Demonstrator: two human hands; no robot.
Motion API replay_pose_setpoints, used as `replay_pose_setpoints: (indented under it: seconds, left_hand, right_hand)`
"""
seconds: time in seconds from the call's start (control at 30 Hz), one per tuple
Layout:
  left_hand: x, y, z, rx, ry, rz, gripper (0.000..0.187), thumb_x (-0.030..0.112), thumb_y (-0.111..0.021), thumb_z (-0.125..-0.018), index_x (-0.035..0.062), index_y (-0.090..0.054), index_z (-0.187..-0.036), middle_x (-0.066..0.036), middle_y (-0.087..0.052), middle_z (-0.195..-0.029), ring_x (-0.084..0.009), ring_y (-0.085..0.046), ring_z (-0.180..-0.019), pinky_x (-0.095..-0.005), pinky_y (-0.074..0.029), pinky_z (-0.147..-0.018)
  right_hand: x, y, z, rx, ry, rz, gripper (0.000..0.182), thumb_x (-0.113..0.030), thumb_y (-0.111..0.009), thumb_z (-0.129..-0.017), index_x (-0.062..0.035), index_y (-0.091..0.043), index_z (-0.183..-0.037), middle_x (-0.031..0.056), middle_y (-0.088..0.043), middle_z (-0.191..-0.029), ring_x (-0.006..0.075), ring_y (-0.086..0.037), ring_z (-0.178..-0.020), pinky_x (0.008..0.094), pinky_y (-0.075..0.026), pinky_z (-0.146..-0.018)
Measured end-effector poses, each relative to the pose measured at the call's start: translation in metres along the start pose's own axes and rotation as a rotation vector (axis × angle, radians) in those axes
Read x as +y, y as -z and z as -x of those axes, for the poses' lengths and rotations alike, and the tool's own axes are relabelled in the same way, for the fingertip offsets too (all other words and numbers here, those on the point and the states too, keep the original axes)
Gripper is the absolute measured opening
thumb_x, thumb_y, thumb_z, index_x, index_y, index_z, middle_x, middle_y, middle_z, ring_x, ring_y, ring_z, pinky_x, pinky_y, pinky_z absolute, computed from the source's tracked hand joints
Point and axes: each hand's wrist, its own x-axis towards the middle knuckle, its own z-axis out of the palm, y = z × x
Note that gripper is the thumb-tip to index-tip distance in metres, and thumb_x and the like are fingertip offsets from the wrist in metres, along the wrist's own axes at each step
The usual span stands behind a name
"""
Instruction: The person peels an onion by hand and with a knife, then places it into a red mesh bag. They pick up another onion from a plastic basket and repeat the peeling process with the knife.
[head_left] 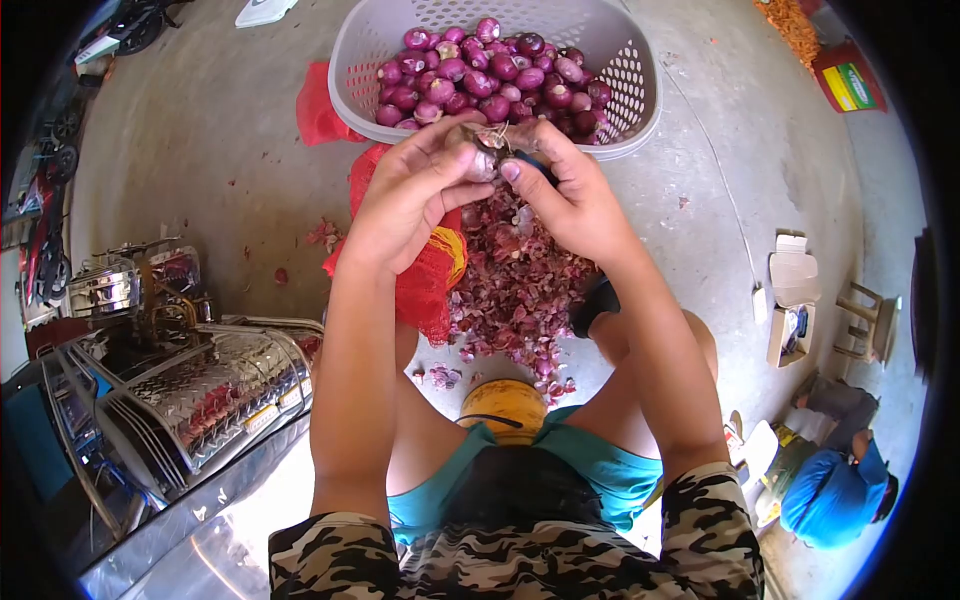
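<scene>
Just in front of the grey basket's near rim, both hands meet. My left hand (415,190) has its fingers closed round an onion (483,163) with dry roots at its top. My right hand (565,190) is closed on a small dark tool (535,165), its thumb against the onion; most of the tool is hidden by the fingers. Beyond them, the grey basket (345,75) holds many purple onions (490,75). Below the hands lies a heap of onion skins (520,275), with red mesh bags (425,295) on its left.
A yellow bucket (503,405) stands between my knees. At the left is a metal-framed vehicle (220,385). On the right are a cable (715,150), an open cardboard box (790,335), a wooden stool (862,325) and a person in blue (830,495). A red container (848,80) is at the upper right.
</scene>
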Motion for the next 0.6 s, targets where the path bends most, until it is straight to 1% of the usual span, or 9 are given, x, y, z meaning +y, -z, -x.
replay_pose_setpoints:
  seconds: [0.07, 0.17, 0.27, 0.37, 0.47, 0.57, 0.6]
  left_hand:
    - [0.000, 0.003, 0.001, -0.026, 0.029, -0.049, 0.048, 0.012, -0.060, -0.088, -0.0009, -0.042, -0.131, -0.009, -0.060, -0.108, -0.0161, -0.061, -0.097, -0.0312, -0.053, -0.086]
    - [-0.003, 0.000, 0.001, 0.002, -0.085, -0.080, 0.048, 0.003, -0.068, -0.080, -0.0024, -0.049, -0.124, -0.008, -0.061, -0.107, -0.0134, -0.061, -0.094, -0.0302, -0.052, -0.084]
    - [-0.011, -0.003, -0.002, 0.047, -0.213, -0.112, 0.054, -0.001, -0.071, -0.076, -0.0032, -0.049, -0.125, -0.009, -0.061, -0.110, -0.0148, -0.060, -0.097, -0.0299, -0.052, -0.085]
    - [-0.014, -0.008, -0.001, 0.069, -0.317, -0.140, 0.059, -0.006, -0.072, -0.073, -0.0036, -0.048, -0.126, -0.011, -0.061, -0.112, -0.0161, -0.060, -0.098, -0.0297, -0.051, -0.085]
    - [-0.014, -0.012, 0.001, 0.074, -0.414, -0.209, 0.059, -0.006, -0.072, -0.072, -0.0041, -0.048, -0.126, -0.012, -0.062, -0.111, -0.0172, -0.061, -0.099, -0.0303, -0.051, -0.086]
    - [-0.017, -0.012, 0.001, 0.063, -0.439, -0.197, 0.058, -0.005, -0.072, -0.073, -0.0042, -0.047, -0.126, -0.013, -0.062, -0.111, -0.0172, -0.060, -0.099, -0.0299, -0.051, -0.086]
    - [-0.018, -0.011, 0.001, 0.056, -0.400, -0.166, 0.058, -0.003, -0.072, -0.074, -0.0042, -0.047, -0.126, -0.013, -0.061, -0.111, -0.0173, -0.061, -0.098, -0.0303, -0.052, -0.085]
  right_hand:
    - [0.001, 0.005, 0.002, -0.044, -0.034, 0.119, 0.028, -0.021, -0.057, -0.090, -0.0047, -0.053, -0.112, 0.0142, -0.063, -0.092, 0.0216, -0.060, -0.082, 0.0324, -0.047, -0.078]
    - [0.000, 0.003, 0.001, -0.027, 0.012, 0.052, 0.028, -0.020, -0.057, -0.091, -0.0046, -0.053, -0.114, 0.0128, -0.064, -0.094, 0.0186, -0.060, -0.085, 0.0316, -0.046, -0.078]
    - [-0.006, -0.003, -0.001, 0.008, -0.028, -0.124, 0.028, -0.019, -0.057, -0.091, -0.0042, -0.053, -0.114, 0.0109, -0.064, -0.096, 0.0156, -0.059, -0.087, 0.0306, -0.046, -0.080]
    - [-0.007, -0.005, -0.002, 0.026, -0.029, -0.162, 0.027, -0.017, -0.056, -0.092, -0.0033, -0.053, -0.115, 0.0085, -0.063, -0.100, 0.0129, -0.057, -0.092, 0.0296, -0.045, -0.084]
    - [-0.009, -0.008, -0.002, 0.030, 0.000, -0.227, 0.027, -0.016, -0.055, -0.093, -0.0018, -0.052, -0.116, 0.0077, -0.062, -0.106, 0.0127, -0.055, -0.097, 0.0292, -0.043, -0.088]
    - [-0.015, -0.007, -0.002, 0.018, -0.070, -0.280, 0.025, -0.014, -0.054, -0.093, -0.0008, -0.052, -0.115, 0.0073, -0.061, -0.108, 0.0127, -0.054, -0.100, 0.0289, -0.042, -0.090]
    - [-0.017, -0.006, -0.002, 0.012, -0.088, -0.294, 0.025, -0.013, -0.053, -0.093, -0.0006, -0.052, -0.115, 0.0072, -0.060, -0.109, 0.0126, -0.054, -0.101, 0.0287, -0.042, -0.090]
